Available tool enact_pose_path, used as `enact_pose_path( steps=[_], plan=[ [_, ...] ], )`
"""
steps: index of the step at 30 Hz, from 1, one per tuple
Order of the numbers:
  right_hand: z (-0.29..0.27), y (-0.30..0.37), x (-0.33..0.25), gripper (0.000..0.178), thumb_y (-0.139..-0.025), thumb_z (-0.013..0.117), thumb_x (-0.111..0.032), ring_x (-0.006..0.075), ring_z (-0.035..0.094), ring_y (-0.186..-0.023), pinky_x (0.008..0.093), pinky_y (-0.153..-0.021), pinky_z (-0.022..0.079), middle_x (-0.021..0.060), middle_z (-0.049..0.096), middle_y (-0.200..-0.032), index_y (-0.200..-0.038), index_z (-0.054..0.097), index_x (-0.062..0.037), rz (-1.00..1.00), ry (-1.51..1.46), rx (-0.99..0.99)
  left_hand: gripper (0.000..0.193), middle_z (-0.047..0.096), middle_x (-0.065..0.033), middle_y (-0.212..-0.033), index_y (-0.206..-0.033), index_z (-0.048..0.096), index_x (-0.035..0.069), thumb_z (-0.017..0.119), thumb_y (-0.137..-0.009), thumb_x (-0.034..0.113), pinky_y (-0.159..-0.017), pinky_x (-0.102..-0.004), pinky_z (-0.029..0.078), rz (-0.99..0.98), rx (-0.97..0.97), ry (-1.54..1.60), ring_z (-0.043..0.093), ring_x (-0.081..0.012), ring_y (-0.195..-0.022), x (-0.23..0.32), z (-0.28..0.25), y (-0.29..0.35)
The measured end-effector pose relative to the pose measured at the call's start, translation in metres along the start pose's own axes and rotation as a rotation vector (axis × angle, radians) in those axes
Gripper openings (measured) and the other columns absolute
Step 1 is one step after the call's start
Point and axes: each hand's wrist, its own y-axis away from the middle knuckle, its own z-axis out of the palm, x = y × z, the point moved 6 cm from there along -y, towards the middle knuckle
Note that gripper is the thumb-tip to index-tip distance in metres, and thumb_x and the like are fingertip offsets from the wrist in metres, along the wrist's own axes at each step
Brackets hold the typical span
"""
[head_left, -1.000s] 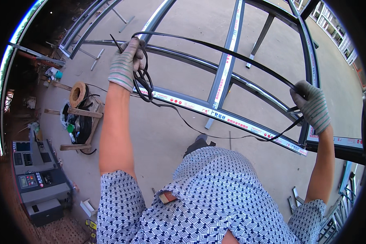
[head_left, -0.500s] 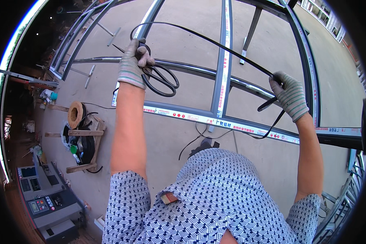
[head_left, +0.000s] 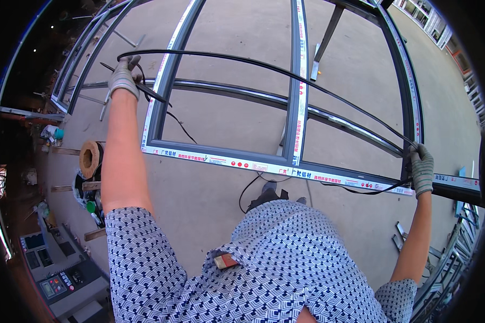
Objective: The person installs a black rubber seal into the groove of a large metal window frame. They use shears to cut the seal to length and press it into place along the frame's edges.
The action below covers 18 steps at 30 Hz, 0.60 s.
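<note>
A long black rubber seal strip (head_left: 269, 65) runs between my two gloved hands, bowed across a grey window frame (head_left: 226, 155) with printed white film on its bars. My left hand (head_left: 125, 77), beyond the frame's left side, is closed on one end of the strip and on black-handled scissors (head_left: 153, 92), whose pointed tip sticks out to the left. At the frame's near right corner, my right hand (head_left: 422, 168) grips the strip against or just over the right bar; its fingertips are partly hidden. A loose tail of strip passes below that hand along the near bar.
On the floor at left stands a wooden spool (head_left: 90, 160) on a timber pallet. A grey machine with a control panel (head_left: 56, 287) is at the lower left. Metal profiles (head_left: 451, 264) are stacked at lower right. More frames (head_left: 94, 43) stand at far left.
My hands have spread apart: the left moved left with the scissors, the right moved right and down to the frame's corner. The strip between them is now longer and spans the frame.
</note>
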Motion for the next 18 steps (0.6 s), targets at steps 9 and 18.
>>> enact_pose_path(
  steps=[9,18],
  plan=[
    [0.052,0.018,-0.077,0.023,-0.096,0.06,-0.02,0.0158,0.06,-0.052,0.0334,-0.052,0.05,0.011,0.06,-0.065,-0.109,0.069,-0.0029,-0.25,0.098,0.028,0.039,0.074,-0.0186,-0.1,-0.141,0.053,0.01,0.049,-0.103,0.019,-0.036,-0.0206,0.045,-0.016,-0.528,-0.456,0.04,-0.0037,-0.037,-0.048,0.133,0.125],
    [0.144,0.051,-0.164,0.018,-0.095,0.059,-0.026,0.0344,0.068,-0.083,0.0446,-0.075,0.054,0.0152,0.068,-0.087,-0.097,0.066,-0.0092,-0.537,0.503,-0.086,0.047,0.063,-0.0012,-0.073,-0.116,0.069,0.006,0.059,-0.098,0.048,-0.042,-0.0228,0.042,-0.217,-1.136,-0.4,0.045,-0.0046,-0.046,-0.142,0.251,0.347]
  ],
)
